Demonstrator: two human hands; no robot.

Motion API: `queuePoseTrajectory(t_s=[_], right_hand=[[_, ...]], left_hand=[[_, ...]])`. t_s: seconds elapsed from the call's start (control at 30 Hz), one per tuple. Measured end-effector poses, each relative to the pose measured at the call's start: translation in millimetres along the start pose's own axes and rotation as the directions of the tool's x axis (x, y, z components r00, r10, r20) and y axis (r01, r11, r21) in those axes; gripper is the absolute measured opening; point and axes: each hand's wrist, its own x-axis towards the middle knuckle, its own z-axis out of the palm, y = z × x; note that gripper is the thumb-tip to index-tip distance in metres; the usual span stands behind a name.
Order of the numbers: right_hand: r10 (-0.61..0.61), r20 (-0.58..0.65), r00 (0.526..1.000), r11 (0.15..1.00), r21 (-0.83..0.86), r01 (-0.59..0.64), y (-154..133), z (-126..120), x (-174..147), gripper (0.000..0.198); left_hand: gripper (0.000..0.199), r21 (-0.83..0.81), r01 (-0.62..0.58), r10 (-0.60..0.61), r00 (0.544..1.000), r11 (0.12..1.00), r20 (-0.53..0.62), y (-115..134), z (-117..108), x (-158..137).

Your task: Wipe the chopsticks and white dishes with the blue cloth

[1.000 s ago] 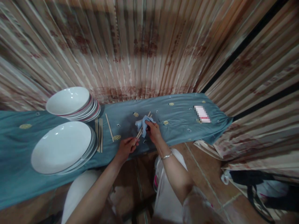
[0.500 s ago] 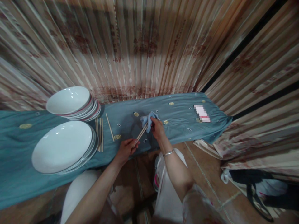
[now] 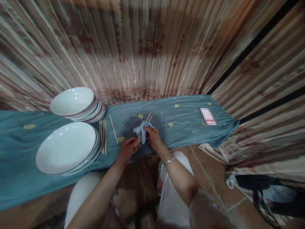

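Note:
Closed round the near ends of a pair of wooden chopsticks (image 3: 149,117) is my left hand (image 3: 129,149). A light blue cloth (image 3: 143,131) is wrapped about the chopsticks' middle, pinched there by my right hand (image 3: 152,136). The chopsticks' far ends stick out beyond the cloth, pointing away from me. Left of my hands, several more chopsticks (image 3: 105,136) lie side by side on the teal tablecloth (image 3: 181,136). One single chopstick (image 3: 113,128) rests at a slant nearer to my left hand.
A stack of white plates (image 3: 66,148) stands at the table's left front, with a stack of white bowls (image 3: 72,101) behind it. On the right lies a blurred-out pink and white rectangle (image 3: 208,116). Pleated curtains (image 3: 152,47) hang behind, and a dark bag (image 3: 281,194) is on the floor.
My right hand has slid the cloth down along the chopsticks toward my left hand. Their far ends, covered before, now show past the cloth.

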Motion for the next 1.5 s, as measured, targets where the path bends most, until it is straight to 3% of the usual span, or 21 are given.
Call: queuePoseTrajectory(t_s=[0.3, 0.77, 1.17, 1.5], right_hand=[[0.004, 0.048, 0.999, 1.000, -0.031, -0.003, 4.2, 5.5, -2.8, 0.030], [-0.055, -0.121, 0.991, 0.996, 0.059, 0.063, -20.9, -9.6, 18.3, 0.026], [-0.129, -0.157, 0.979, 0.988, 0.068, 0.141, -29.3, -22.3, 28.4, 0.029], [-0.112, -0.146, 0.983, 0.989, 0.079, 0.124, -29.1, -15.0, 22.7, 0.027]], left_hand=[[0.042, -0.037, -0.052, 0.054, 0.996, 0.998, 0.066, 1.3, -1.6, -0.2], [0.047, -0.006, 0.038, -0.037, 0.988, 0.999, 0.148, -3.6, -7.1, -11.1], [0.049, 0.044, 0.068, -0.071, 0.994, 0.997, 0.088, -2.8, -13.0, -18.0], [0.044, 0.039, 0.040, -0.041, 0.998, 0.998, 0.048, -1.7, -16.0, -16.1]])
